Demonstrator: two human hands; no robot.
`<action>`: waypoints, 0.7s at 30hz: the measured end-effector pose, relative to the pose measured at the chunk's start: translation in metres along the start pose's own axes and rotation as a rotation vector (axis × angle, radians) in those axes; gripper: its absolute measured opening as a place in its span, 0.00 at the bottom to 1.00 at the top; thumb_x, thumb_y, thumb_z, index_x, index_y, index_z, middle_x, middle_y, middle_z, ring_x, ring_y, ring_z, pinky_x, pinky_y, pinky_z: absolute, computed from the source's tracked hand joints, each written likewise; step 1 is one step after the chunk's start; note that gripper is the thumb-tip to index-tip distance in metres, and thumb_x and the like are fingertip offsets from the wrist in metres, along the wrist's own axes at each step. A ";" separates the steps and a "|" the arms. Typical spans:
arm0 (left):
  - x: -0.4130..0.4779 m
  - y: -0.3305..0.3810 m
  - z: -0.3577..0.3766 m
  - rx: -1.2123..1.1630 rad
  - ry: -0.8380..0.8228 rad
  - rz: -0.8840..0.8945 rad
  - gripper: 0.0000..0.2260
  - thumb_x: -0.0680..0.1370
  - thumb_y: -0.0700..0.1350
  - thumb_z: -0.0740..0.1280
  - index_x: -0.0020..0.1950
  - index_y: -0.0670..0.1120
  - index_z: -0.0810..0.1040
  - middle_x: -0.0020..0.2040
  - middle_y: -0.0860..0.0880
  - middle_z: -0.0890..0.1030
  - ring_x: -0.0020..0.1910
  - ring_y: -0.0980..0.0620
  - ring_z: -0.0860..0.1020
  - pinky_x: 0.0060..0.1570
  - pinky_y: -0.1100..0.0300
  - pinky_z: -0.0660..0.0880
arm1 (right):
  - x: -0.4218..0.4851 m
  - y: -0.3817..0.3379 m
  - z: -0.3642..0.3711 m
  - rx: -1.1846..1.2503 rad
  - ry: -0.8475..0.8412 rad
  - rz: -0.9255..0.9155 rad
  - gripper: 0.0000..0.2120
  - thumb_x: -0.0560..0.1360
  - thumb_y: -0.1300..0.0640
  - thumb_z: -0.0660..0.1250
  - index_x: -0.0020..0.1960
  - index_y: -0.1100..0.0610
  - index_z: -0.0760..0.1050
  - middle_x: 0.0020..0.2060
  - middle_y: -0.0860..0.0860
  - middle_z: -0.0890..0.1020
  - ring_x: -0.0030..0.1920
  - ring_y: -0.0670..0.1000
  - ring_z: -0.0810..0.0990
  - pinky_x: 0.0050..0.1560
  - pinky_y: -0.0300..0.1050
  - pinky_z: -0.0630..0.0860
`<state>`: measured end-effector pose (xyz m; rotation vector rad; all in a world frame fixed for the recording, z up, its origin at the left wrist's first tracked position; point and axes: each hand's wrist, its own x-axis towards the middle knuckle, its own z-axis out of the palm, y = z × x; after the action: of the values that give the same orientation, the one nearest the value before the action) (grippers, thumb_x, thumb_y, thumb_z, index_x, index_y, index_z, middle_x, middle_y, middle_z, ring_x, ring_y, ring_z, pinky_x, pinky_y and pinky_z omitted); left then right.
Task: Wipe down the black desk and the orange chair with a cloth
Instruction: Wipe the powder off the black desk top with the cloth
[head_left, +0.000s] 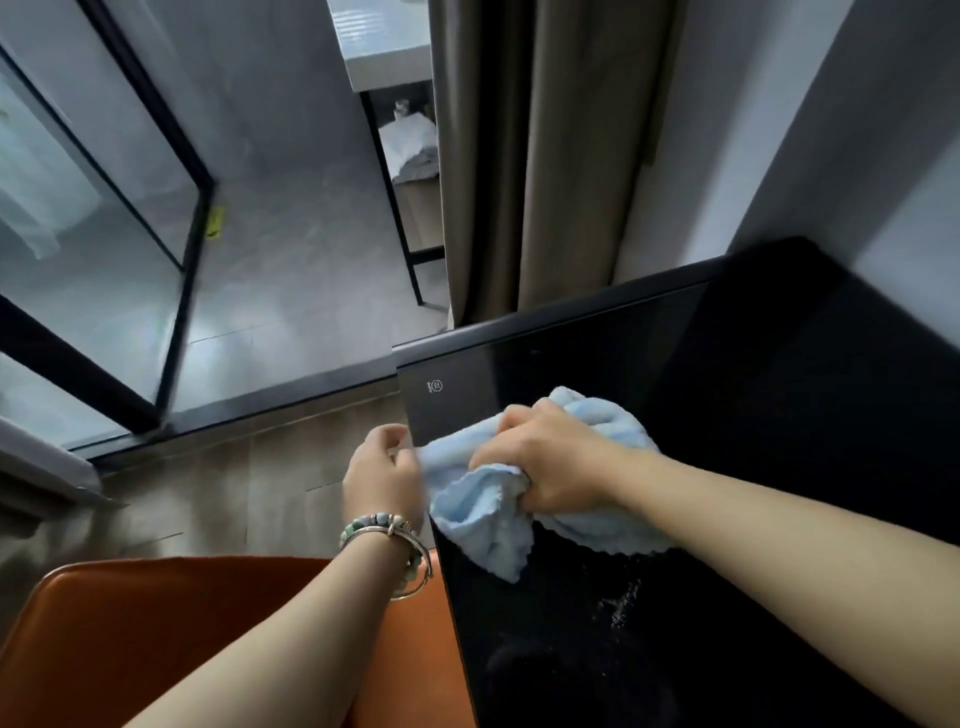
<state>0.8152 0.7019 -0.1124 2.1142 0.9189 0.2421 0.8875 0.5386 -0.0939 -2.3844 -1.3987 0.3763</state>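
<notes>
My right hand (550, 462) clutches the blue cloth (483, 525) on the black table (753, 389); my left hand (382, 473) curls beside it (grip unclear).

Black-framed glass partition (93, 291) at left, over grey tile floor (291, 249). Wood-look planks (234, 493) nearer. Brown curtain (545, 156) hanging beside grey wall (779, 104). White counter (384, 52) on black legs beyond. Dim, cool light.

Dim, cool daylight fills the scene, brightest beyond the glass panels (104, 270) at upper left. The glossy black desk (727, 415) shows a faint sheen near its far edge and elsewhere sinks almost to pure black. Straight lines bow toward the frame's edges. Motion blur smears the left hand (382, 473) and the adjoining edge of the cloth (483, 514).
</notes>
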 end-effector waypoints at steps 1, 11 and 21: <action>-0.004 0.000 0.003 0.028 -0.027 0.060 0.13 0.76 0.39 0.59 0.57 0.49 0.77 0.56 0.47 0.79 0.53 0.48 0.75 0.47 0.62 0.65 | -0.006 0.009 -0.010 0.006 0.096 0.055 0.15 0.66 0.54 0.70 0.52 0.43 0.77 0.41 0.40 0.76 0.50 0.43 0.65 0.51 0.46 0.59; -0.042 -0.014 0.026 0.340 -0.322 0.359 0.21 0.79 0.44 0.58 0.72 0.51 0.62 0.74 0.54 0.59 0.74 0.53 0.55 0.70 0.54 0.58 | -0.008 0.068 -0.017 -0.190 0.024 0.648 0.20 0.67 0.39 0.63 0.58 0.36 0.65 0.63 0.46 0.69 0.66 0.54 0.64 0.58 0.53 0.62; 0.000 0.003 0.038 0.738 -0.383 0.433 0.24 0.80 0.52 0.53 0.75 0.52 0.52 0.77 0.55 0.47 0.75 0.46 0.44 0.71 0.43 0.44 | -0.027 0.051 -0.043 -0.116 0.279 0.585 0.13 0.71 0.52 0.63 0.56 0.47 0.72 0.47 0.51 0.77 0.53 0.59 0.72 0.49 0.50 0.62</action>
<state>0.8337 0.6774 -0.1350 2.8894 0.3237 -0.3373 0.9318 0.4846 -0.0760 -2.7801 -0.6007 0.0934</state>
